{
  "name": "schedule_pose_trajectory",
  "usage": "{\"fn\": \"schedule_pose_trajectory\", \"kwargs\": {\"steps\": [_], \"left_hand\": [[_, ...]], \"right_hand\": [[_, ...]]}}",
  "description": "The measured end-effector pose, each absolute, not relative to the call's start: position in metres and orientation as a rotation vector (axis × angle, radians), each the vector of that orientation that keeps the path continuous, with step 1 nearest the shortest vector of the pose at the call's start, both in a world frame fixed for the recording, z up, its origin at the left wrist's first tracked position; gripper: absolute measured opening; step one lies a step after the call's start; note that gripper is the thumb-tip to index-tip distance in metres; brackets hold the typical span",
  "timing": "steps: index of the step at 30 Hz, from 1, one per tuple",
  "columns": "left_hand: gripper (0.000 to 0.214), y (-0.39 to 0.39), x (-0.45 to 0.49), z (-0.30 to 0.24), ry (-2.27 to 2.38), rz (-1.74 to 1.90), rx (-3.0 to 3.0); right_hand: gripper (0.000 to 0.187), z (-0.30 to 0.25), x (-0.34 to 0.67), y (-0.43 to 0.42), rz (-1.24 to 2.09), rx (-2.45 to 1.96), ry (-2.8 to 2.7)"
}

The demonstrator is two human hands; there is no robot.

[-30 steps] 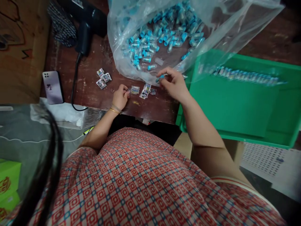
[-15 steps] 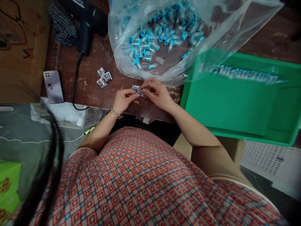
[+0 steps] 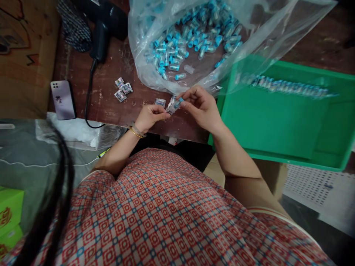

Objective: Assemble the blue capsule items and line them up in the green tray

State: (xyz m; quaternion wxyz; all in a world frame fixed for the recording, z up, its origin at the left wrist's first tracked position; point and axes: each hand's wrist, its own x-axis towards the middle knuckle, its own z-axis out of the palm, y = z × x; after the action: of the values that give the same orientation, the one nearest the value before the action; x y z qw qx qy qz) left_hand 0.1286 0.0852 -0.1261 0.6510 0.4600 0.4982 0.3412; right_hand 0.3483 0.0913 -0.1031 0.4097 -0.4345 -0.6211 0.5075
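My left hand (image 3: pixel 152 116) is closed, thumb and forefinger pinching the lower edge of a small clear printed sleeve (image 3: pixel 171 106). Between the fingertips of my right hand (image 3: pixel 202 106) is a small clear vial with a blue cap (image 3: pixel 179 102), its body against or partly inside the sleeve; exactly how far in I cannot tell. Just behind my left fingers lies a small pile of flat printed sleeves (image 3: pixel 160 102) on the table. Farther left are several more little piles of sleeves (image 3: pixel 127 88).
A large clear plastic bag (image 3: pixel 144 75) full of blue-capped vials (image 3: pixel 173 51) lies open at the back. On the right stands a green tray (image 3: pixel 271 125) with a row of wrapped vials (image 3: pixel 291 88). A black hair dryer (image 3: pixel 101 40) and a phone (image 3: pixel 63 99) lie left.
My hands have moved apart slightly, the right one shifting right. A blue-capped vial now shows in my right fingers, and one sleeve is off the pile, which lies on the table.
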Motion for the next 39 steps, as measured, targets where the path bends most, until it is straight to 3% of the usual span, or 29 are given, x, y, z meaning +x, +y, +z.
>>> {"fn": "schedule_pose_trajectory", "kwargs": {"steps": [10, 18, 22, 29, 34, 39], "left_hand": [[0.029, 0.079, 0.130, -0.132, 1.085, 0.663, 1.110], [0.034, 0.081, 0.126, -0.138, 1.069, 0.712, 1.159], [0.038, 0.081, 0.128, -0.136, 1.047, 0.692, 1.152], [0.041, 0.077, 0.133, -0.138, 0.972, 0.676, 1.030], [0.051, 0.064, 0.139, -0.142, 0.869, 0.633, 0.793], [0.051, 0.054, 0.144, -0.146, 0.760, 0.545, 0.519]], "right_hand": [[0.021, -0.096, 0.359, 0.083, 1.130, -1.162, -1.740], [0.039, -0.101, 0.367, 0.086, 1.279, -1.136, -1.433], [0.039, -0.100, 0.361, 0.081, 1.330, -1.109, -1.456], [0.025, -0.101, 0.357, 0.072, 1.208, -1.179, -1.590], [0.013, -0.114, 0.353, 0.058, 0.943, -1.290, -1.703], [0.018, -0.128, 0.343, 0.038, 0.900, -1.321, -1.722]]}}
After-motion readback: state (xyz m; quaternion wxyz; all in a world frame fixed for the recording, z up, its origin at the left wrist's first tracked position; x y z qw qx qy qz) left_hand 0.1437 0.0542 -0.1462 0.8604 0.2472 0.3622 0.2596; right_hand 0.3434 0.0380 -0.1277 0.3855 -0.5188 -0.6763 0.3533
